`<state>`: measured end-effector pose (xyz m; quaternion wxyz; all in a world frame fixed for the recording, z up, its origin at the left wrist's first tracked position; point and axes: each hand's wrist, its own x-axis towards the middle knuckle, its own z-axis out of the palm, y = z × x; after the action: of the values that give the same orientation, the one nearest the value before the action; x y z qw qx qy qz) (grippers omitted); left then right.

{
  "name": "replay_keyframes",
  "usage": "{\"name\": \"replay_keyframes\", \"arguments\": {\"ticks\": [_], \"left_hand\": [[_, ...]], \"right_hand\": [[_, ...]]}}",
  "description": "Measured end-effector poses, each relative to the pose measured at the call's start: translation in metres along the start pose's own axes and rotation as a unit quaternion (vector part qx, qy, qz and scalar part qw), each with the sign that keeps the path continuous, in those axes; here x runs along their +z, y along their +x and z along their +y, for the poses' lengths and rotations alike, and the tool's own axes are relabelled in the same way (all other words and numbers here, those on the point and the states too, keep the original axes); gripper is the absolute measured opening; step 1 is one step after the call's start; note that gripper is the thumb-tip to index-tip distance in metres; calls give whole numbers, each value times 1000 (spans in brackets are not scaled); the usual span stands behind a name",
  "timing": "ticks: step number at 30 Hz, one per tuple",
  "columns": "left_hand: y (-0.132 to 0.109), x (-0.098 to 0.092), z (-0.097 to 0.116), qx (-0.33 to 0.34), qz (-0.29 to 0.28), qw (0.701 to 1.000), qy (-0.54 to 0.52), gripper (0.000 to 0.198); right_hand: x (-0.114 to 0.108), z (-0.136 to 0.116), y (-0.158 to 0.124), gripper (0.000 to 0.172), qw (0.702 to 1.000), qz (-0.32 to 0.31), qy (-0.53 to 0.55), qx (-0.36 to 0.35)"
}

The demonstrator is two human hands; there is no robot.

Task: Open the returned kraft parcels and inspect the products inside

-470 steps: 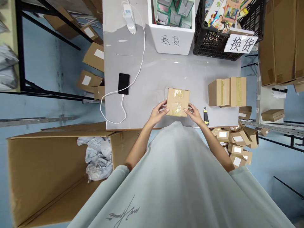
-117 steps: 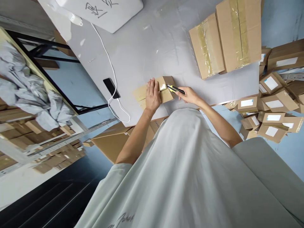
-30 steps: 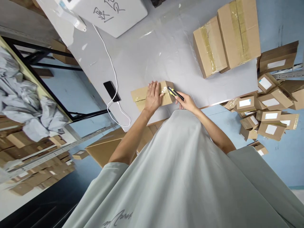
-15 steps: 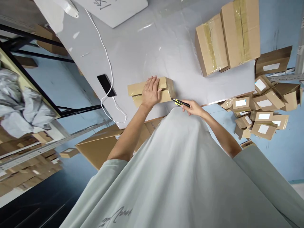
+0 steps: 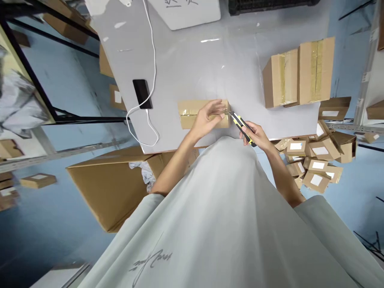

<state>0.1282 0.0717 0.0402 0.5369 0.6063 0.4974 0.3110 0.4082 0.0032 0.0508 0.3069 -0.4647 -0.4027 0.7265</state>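
A small cardboard box [image 5: 189, 114] lies at the table's near edge, with a taped seam running along its top. My left hand [image 5: 208, 116] is over the box's right half, fingers apart and slightly curled; whether it touches the cardboard I cannot tell. In my right hand [image 5: 255, 134] is a black and yellow utility knife [image 5: 242, 127], gripped by its handle. The knife's tip points up and left and meets the right end of the box, near the seam.
Two taped cardboard boxes [image 5: 316, 72] stand at the table's right. A phone [image 5: 142, 94] with a white cable lies on the left. Below the table's left edge is a large open carton [image 5: 120, 192]. Several small labelled boxes [image 5: 318, 164] are piled on the floor at right.
My left hand has lifted from lying flat on the box to a looser, spread pose. The knife has turned more upright, its tip now at the box's end seam. The view has shifted.
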Motion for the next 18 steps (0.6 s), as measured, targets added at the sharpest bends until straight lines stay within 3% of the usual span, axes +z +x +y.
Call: {"name": "replay_keyframes", "arguments": {"ticks": [3, 6, 10, 18], "left_hand": [[-11, 7, 9, -40, 9, 990, -138, 85], [-19, 4, 11, -68, 22, 978, -197, 89], [-25, -5, 4, -76, 16, 975, -210, 88], [-33, -16, -15, -58, 31, 974, -218, 67]], "right_hand": [[16, -9, 0, 72, 1000, -15, -17, -5], [28, -12, 1, 74, 999, -19, -40, -2], [40, -13, 5, 77, 997, -15, -71, -7], [61, -9, 9, 76, 994, 13, -109, -26]]}}
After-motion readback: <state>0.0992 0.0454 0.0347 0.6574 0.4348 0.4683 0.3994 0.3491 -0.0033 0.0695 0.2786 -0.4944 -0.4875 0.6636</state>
